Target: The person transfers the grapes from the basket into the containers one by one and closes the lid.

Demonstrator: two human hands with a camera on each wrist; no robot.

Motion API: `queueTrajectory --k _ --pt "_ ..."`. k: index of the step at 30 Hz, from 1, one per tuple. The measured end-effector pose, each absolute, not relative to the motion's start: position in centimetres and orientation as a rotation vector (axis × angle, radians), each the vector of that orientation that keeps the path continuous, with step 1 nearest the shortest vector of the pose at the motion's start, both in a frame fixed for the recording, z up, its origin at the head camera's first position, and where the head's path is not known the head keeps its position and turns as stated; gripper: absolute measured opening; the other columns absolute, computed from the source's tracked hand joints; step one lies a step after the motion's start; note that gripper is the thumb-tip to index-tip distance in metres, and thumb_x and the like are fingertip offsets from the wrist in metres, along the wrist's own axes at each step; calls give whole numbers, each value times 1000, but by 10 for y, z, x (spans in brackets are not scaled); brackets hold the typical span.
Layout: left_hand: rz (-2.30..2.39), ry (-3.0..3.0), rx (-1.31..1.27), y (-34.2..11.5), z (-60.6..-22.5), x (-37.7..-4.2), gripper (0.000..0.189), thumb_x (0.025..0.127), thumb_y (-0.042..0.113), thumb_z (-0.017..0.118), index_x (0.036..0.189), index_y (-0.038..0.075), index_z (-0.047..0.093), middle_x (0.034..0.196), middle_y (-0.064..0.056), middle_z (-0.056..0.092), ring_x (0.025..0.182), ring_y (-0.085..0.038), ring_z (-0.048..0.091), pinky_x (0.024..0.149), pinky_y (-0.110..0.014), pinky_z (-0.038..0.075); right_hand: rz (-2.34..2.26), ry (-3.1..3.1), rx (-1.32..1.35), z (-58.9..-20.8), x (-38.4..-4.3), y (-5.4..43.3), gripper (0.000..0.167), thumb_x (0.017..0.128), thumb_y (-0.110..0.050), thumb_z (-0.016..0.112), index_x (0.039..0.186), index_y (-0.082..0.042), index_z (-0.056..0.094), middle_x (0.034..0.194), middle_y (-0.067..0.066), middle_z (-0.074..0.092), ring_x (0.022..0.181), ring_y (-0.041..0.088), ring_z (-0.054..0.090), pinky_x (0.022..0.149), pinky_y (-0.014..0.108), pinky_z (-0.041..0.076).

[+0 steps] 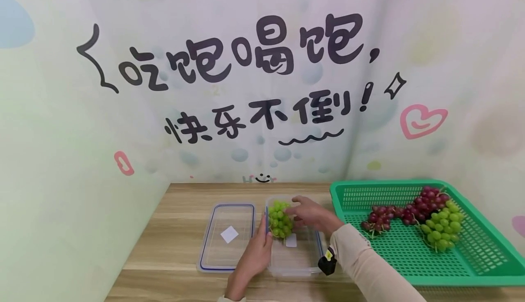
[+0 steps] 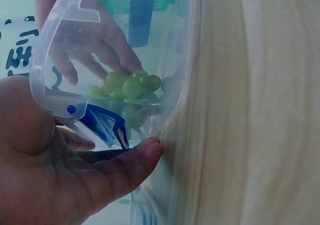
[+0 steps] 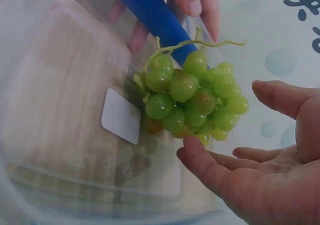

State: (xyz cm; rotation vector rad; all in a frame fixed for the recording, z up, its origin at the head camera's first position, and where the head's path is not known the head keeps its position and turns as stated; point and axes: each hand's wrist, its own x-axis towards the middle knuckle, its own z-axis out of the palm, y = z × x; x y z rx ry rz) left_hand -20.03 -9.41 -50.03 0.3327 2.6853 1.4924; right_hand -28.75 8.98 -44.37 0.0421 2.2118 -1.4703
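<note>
Left hand [image 1: 256, 253], fingers relaxed, rested against left wall of clear rectangular plastic container [image 1: 291, 262]. Inside lay one bunch of round green grapes [image 1: 280, 221]; right hand [image 1: 310, 213] was open beside it. Clear blue-sealed plastic lid [image 1: 225, 257] was off, toward worktop's [image 1: 153, 249] left edge. Judged remaining: red grapes [image 1: 428, 202], second green bunch [image 1: 442, 230], in green plastic basket [image 1: 393, 247].

Grapes [image 3: 187, 92]: I can't see their far side, nor tell whether the right fingers [image 3: 202, 160] touch them.
Container [image 1: 293, 272]: cut off along the top of my left wrist view; its moulded marks [image 3: 127, 170] read too faint.
Left hand [image 2: 75, 185]: runs off the left and bottom edges.
Right sleeve [image 1: 375, 261]: leaves my head view at the bottom.
Basket [image 1: 434, 281]: near corner clipped at lower right.
</note>
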Motion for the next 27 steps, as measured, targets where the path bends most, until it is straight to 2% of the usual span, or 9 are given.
queueTrajectory --k 7,16,21,27 --pt "1497 2707 347 -94 -501 -200 57 108 14 33 156 -5 9 156 -36 22 142 -50 28 115 -62 25 -1536 2191 9 -437 -288 98 65 98 -17 59 150 7 28 145 33 41 130 49 47 100 51 50" --pt "1490 2709 335 -94 -500 -200 57 108 14 33 156 -6 10 156 -35 22 143 -50 27 116 -62 24 -1540 2181 30 -424 -293 110 66 101 -22 57 154 1 25 146 26 47 134 44 45 103 49 50" --pt "1489 2714 347 -94 -500 -199 57 108 13 33 155 -8 10 156 -36 22 142 -51 26 116 -62 24 -1557 2154 8 -416 -294 117 63 103 -23 54 154 0 25 148 27 44 136 45 43 105 49 48" --pt "1492 2714 356 -94 -501 -200 56 108 12 32 155 -9 10 154 -38 23 141 -52 28 115 -63 25 -1545 2189 -13 -409 -294 126 60 103 -23 54 152 2 29 146 27 46 134 44 46 101 46 51"
